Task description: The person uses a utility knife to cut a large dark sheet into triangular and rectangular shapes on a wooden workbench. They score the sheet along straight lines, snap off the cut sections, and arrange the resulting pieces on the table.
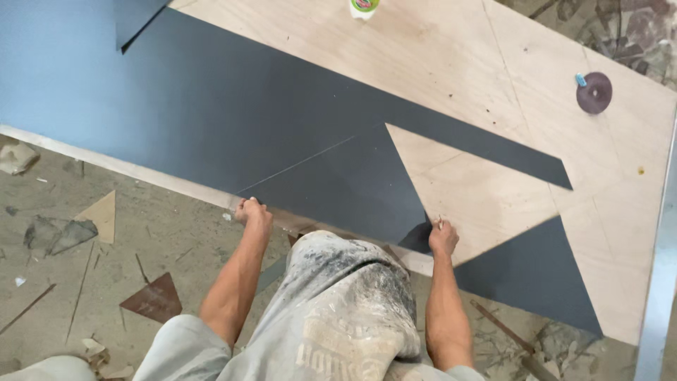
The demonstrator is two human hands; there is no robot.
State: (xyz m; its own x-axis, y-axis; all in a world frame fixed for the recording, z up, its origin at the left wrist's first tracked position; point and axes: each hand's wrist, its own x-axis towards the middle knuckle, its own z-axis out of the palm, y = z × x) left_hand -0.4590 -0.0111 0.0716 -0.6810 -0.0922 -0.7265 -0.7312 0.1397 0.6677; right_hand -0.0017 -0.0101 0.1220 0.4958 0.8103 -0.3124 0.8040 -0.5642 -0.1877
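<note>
Two hands: both on one dark grey laminate sheet [233, 120] lying over a plywood board [493, 92]
Left hand [254, 214]: fingers curled on the sheet's near edge
Right hand [443, 237]: fingers pinched together—perhaps on a small tool—at the cut edge
Far right: dark disc [594, 92] on plywood

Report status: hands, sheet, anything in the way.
Left hand grips dark laminate sheet at near edge. Right hand pinches its cut corner. Plywood board beneath; glue bottle, disc lie apart.
</note>
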